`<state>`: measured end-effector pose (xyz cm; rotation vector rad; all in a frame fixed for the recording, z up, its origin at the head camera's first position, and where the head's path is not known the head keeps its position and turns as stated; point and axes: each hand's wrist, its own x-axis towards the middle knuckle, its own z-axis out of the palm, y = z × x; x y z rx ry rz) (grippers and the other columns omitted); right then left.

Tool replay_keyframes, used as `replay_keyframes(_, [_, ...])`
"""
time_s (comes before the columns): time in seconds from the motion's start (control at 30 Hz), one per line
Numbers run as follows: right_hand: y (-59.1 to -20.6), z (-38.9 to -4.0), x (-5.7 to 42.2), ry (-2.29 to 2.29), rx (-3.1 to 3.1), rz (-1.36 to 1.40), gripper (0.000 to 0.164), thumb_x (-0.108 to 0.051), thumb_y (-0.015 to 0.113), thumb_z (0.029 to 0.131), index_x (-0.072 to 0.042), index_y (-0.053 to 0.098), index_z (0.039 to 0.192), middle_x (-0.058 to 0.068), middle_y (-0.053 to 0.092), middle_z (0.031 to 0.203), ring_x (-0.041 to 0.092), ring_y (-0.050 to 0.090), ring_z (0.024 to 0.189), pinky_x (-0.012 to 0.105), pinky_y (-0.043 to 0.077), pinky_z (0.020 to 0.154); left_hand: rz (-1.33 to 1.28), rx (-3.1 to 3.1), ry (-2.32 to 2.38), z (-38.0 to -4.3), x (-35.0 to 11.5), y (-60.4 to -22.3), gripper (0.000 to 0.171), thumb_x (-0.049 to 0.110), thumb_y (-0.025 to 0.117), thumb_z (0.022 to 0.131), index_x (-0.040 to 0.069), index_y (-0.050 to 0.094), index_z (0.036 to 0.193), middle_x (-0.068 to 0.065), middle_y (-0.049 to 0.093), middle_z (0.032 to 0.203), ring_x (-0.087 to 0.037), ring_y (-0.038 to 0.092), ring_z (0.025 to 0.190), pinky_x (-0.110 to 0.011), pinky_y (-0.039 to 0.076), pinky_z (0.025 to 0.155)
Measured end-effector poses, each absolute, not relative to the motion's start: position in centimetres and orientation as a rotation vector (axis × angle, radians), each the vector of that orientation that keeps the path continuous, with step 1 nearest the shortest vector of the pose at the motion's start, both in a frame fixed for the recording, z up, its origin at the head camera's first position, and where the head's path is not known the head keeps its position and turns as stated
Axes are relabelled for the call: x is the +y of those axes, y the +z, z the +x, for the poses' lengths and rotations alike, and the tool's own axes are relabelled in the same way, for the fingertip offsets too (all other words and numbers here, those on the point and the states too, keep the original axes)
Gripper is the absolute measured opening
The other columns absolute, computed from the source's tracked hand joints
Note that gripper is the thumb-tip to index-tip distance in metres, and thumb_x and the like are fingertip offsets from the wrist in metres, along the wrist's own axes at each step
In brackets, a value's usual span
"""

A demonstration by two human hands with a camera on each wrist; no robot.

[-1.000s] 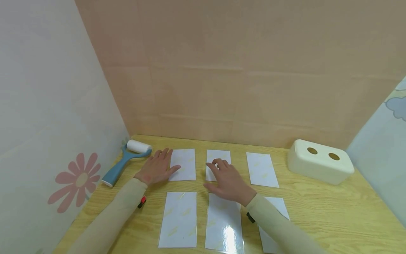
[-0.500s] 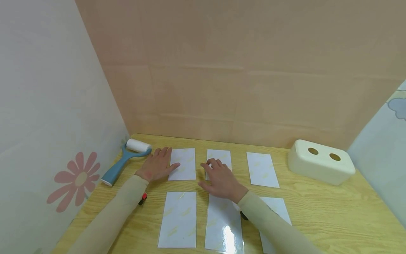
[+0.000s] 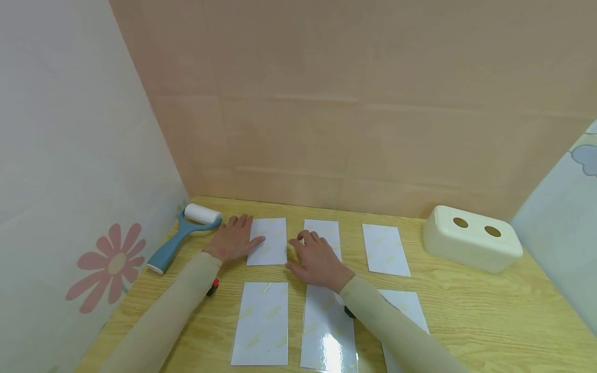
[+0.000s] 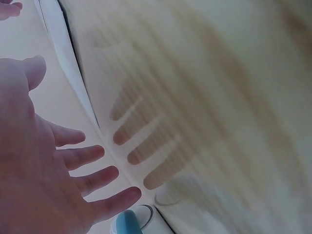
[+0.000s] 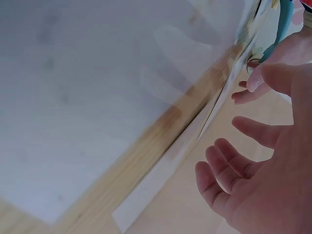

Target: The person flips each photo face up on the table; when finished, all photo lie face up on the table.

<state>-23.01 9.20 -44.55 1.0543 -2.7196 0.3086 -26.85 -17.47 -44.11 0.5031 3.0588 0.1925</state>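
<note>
My left hand (image 3: 231,239) is spread palm down beside the back left white card (image 3: 272,241), its thumb overlapping the card's left edge in the head view. In the left wrist view that hand (image 4: 53,161) has its fingers apart and holds nothing. My right hand (image 3: 316,260) hovers between the back middle card (image 3: 332,233) and the front middle card (image 3: 328,331), its fingers loosely bent. Nothing is between the fingers of the right hand (image 5: 253,165) in the right wrist view. Each card is a white rectangle with faint yellow streaks.
A blue-handled lint roller (image 3: 174,243) with a white roll lies at the table's back left. A cream box (image 3: 471,241) with two round holes stands at the back right. More cards lie at front left (image 3: 261,324), back right (image 3: 386,249) and, under the right forearm, front right (image 3: 406,305).
My right hand has moved left, away from the back middle card and toward the back left one. The left hand has hardly moved.
</note>
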Motion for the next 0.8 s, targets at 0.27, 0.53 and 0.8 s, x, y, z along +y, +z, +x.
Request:
replay_keyframes(0.27, [-44.3, -23.1, 8.7, 0.242, -2.773, 1.048, 0.053, -0.045, 0.065, 0.095, -0.006, 0.064, 0.131, 0.014, 0.056, 0.125, 0.031, 0.054, 0.108, 0.046, 0.051, 0.085, 0.488, 3.039, 0.164, -27.4, -17.3, -44.0, 0.078, 0.057, 0.042, 0.103, -0.005, 0.037, 0.151, -0.022, 0.04, 0.153, -0.046, 0.037, 0.137, -0.067, 0.034, 0.104])
replay_keyframes(0.53, [-43.9, -23.1, 8.3, 0.267, -2.814, 1.057, 0.049, -0.038, 0.066, 0.095, -0.006, 0.064, 0.132, 0.01, 0.057, 0.132, 0.03, 0.053, 0.112, 0.048, 0.05, 0.088, 0.488, 3.023, 0.138, -27.6, -17.2, -43.9, 0.079, 0.058, 0.04, 0.104, -0.004, 0.035, 0.153, -0.021, 0.04, 0.154, -0.044, 0.037, 0.139, -0.064, 0.035, 0.105])
replay_keyframes(0.8, [-43.9, -23.3, 7.6, 0.226, -2.868, 1.052, 0.055, -0.043, 0.066, 0.096, -0.006, 0.062, 0.136, 0.009, 0.056, 0.137, 0.03, 0.051, 0.118, 0.049, 0.048, 0.096, 0.483, 3.024, 0.143, -27.8, -17.2, -44.0, 0.078, 0.056, 0.043, 0.104, -0.003, 0.035, 0.153, -0.021, 0.041, 0.154, -0.044, 0.038, 0.138, -0.066, 0.035, 0.104])
